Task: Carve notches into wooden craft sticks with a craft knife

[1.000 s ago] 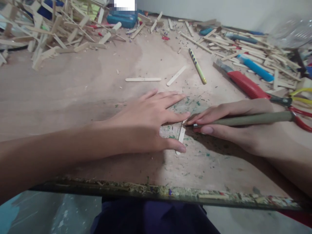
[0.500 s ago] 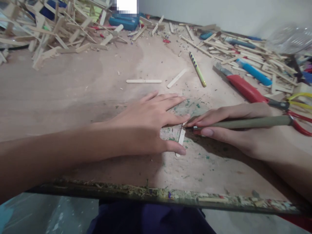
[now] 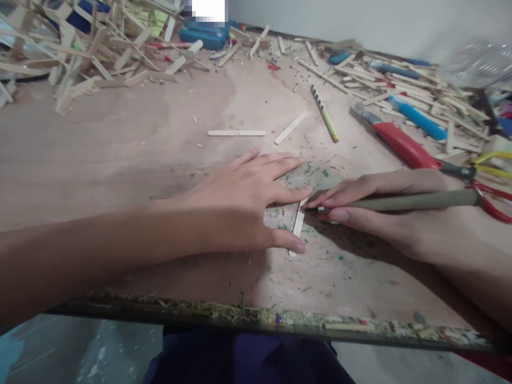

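Observation:
A popsicle stick (image 3: 297,226) lies slanted on the wooden table with small marks drawn on it. My left hand (image 3: 256,192) is spread flat, palm down; its thumb presses the stick near the lower end and its index finger lies over the upper end. My right hand (image 3: 380,208) is closed around a slim craft knife (image 3: 416,201) with a grey-green handle. The tool's thin dark tip touches the stick between my left thumb and index finger. The exact shape of the tip is too small to make out.
Beyond my hands lie two more popsicle sticks (image 3: 236,133) and a yellow dotted pencil (image 3: 325,113). A red-handled utility knife (image 3: 406,144) and scissors (image 3: 494,200) are at right. Stick piles (image 3: 96,50) fill the back. Shavings line the table's front edge (image 3: 224,314).
Almost nothing differs. The knife's tip and my right fingertips have shifted very slightly against the stick, while my left hand stays in place.

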### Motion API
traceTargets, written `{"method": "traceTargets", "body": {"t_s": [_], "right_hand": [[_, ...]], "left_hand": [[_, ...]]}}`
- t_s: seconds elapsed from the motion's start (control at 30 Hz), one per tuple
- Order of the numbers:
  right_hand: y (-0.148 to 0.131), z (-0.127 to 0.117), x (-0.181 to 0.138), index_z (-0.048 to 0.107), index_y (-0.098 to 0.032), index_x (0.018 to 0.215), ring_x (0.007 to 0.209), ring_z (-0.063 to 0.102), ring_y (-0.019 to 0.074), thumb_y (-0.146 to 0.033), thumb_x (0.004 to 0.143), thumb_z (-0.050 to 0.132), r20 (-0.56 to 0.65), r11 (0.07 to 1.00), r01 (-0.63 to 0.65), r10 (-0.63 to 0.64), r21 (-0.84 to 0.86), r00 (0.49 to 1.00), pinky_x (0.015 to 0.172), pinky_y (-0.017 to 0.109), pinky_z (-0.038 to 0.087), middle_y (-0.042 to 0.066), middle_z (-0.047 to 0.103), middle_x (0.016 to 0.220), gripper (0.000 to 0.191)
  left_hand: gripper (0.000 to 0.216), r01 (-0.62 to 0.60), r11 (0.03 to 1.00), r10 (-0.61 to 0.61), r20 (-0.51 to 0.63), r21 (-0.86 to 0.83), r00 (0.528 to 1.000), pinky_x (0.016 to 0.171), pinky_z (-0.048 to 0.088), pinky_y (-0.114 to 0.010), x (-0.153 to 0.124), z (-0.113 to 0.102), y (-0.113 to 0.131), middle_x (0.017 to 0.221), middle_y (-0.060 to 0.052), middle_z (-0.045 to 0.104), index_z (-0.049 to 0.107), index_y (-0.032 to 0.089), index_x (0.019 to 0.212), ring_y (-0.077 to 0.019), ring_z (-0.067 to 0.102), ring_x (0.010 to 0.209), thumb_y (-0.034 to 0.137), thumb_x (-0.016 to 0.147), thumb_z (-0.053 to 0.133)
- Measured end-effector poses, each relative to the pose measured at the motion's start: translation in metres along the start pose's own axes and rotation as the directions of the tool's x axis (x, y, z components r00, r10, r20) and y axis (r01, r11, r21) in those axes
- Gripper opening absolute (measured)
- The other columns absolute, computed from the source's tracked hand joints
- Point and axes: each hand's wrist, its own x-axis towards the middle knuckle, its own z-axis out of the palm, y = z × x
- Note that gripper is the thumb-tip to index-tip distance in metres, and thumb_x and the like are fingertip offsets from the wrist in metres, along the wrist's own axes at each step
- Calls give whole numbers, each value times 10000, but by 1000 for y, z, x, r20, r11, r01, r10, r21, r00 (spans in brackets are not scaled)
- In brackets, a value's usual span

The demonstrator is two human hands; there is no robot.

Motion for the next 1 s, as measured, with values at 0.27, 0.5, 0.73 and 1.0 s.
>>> {"method": "traceTargets", "body": {"t_s": [0.27,0.5,0.73,1.0], "right_hand": [[-6,0,4,980,-382,1006,1022,933,285,-443,992,992,40,999,-38,40,-27,998,840,393,765,23,961,1122,63],[-8,-1,4,989,-364,982,961,930,270,-436,979,1004,20,999,-34,34,-6,999,796,361,746,23,961,1086,73],[-5,-1,3,985,-364,982,976,929,295,-466,977,1006,6,1000,-24,24,-15,1000,814,406,751,39,957,1078,104],[-9,1,3,975,-350,965,995,928,308,-442,977,993,4,1000,-24,25,-8,1000,828,429,757,50,956,1098,95]], "left_hand": [[896,11,1000,-11,3,-2,1000,1562,195,-695,0,-2,2,2022,-91,376,752,361,1715,-472,348,1874,856,984,906],[825,11,1000,-11,10,-1,1000,1547,216,-694,-3,-7,7,2014,-123,387,726,334,1734,-435,351,1879,763,1053,904],[893,2,1000,-2,3,7,1000,1555,200,-709,1,-1,2,2027,-90,368,721,375,1742,-461,350,1876,851,1006,891],[894,36,999,-36,29,9,999,1558,200,-696,1,-7,6,2024,-85,360,713,381,1750,-439,333,1889,839,1004,899]]}}
